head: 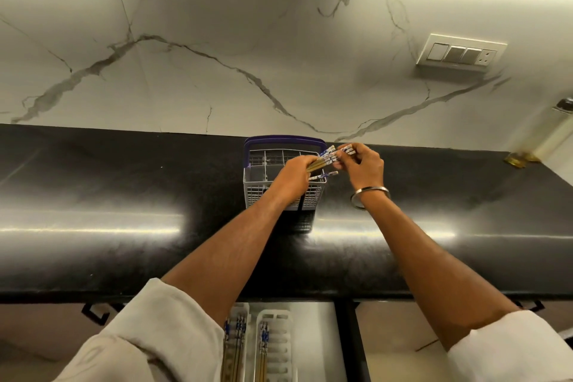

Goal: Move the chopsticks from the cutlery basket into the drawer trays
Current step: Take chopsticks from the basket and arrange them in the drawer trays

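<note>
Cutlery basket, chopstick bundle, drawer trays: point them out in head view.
cutlery basket (255,187): head view, left front grid wall.
chopstick bundle (326,157): head view, patterned ends between the hands.
drawer trays (277,346): head view, slotted floor of right tray.

The table (124,195) is glossy black stone, the wall (217,25) polished veined marble; the cutlery basket (257,186) looks matt white plastic, the chopsticks (322,161) wooden with glazed patterned tops, the bangle (370,191) shiny metal
</note>
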